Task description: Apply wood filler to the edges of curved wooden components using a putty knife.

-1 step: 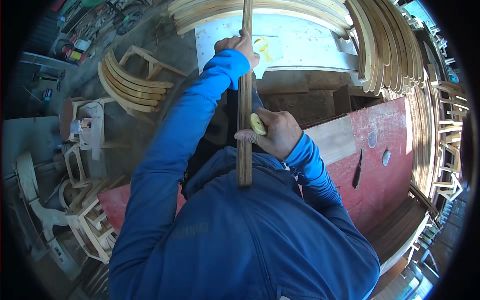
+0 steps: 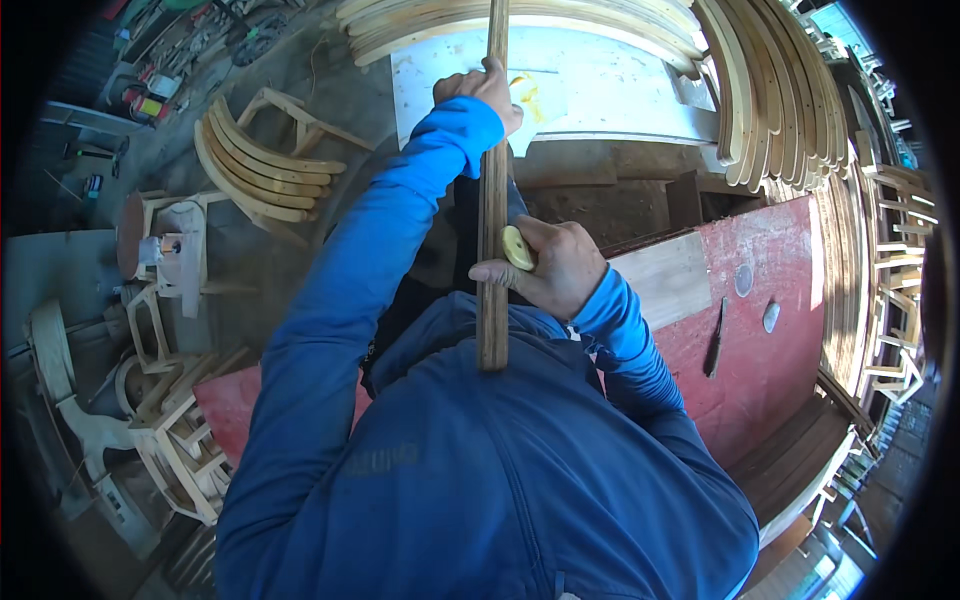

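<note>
A long, narrow wooden strip [image 2: 493,205] runs from the top of the view down to the front of my jacket. Its near end rests against or just above my chest; I cannot tell which. Toward the far part, my left hand [image 2: 478,97] is closed round the strip. Nearer to me, my right hand [image 2: 560,262] is closed on a pale yellow piece with a rounded oval end [image 2: 518,248]. The thumb of that hand lies across the strip. What the yellow piece belongs to is hidden by the fingers.
A white board [image 2: 600,85] with a yellow stain lies ahead. Curved wooden slats [image 2: 775,95] are stacked at far right, with more [image 2: 265,170] on the left. On the red panel [image 2: 770,260] to my right lie a dark-handled tool [image 2: 716,338] and a small grey piece [image 2: 771,317].
The strip's near end has shifted very slightly to the right and away from me. Both hands keep their hold, and my left hand has moved a touch right.
</note>
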`<action>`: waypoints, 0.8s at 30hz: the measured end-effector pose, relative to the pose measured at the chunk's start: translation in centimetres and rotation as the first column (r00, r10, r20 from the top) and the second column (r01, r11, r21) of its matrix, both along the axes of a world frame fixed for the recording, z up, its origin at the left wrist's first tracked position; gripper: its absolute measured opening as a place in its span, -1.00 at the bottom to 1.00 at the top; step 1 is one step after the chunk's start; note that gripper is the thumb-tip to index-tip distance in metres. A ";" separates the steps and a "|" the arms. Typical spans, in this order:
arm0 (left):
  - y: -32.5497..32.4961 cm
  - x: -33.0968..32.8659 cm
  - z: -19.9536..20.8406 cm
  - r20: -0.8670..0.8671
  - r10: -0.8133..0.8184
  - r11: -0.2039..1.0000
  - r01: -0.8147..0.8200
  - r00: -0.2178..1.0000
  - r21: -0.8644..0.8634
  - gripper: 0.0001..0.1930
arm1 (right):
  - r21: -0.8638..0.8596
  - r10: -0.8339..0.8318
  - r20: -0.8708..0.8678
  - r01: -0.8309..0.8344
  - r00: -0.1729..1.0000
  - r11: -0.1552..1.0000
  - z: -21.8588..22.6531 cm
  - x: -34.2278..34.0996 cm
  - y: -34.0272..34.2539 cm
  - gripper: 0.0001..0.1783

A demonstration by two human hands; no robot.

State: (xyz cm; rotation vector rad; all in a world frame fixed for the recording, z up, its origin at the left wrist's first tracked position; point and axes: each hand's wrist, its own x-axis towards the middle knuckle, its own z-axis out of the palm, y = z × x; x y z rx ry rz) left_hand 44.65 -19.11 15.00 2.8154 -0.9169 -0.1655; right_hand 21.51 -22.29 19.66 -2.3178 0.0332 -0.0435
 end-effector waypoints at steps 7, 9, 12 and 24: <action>-0.2 0.0 -0.1 -0.093 -0.011 1.000 0.012 0.996 0.006 -0.20 | -0.044 -0.038 -0.105 0.033 0.994 0.998 -0.1 1.2 0.9 -0.56; 0.2 0.1 -0.1 -0.118 -0.006 1.000 0.004 0.993 -0.019 -0.20 | -0.019 -0.051 -0.105 0.049 0.993 0.999 -0.1 1.4 1.2 -0.61; 2.7 -1.0 -1.0 -0.253 -0.004 0.955 -0.072 0.967 -0.288 -0.19 | -0.083 -0.084 -0.149 0.072 0.985 0.994 0.1 1.6 1.5 -0.64; 20.7 -15.7 -3.6 -0.785 -0.565 0.554 -0.822 -0.253 -0.133 -0.45 | -0.019 -0.113 -0.114 0.111 0.987 0.994 -0.4 6.1 2.5 -0.67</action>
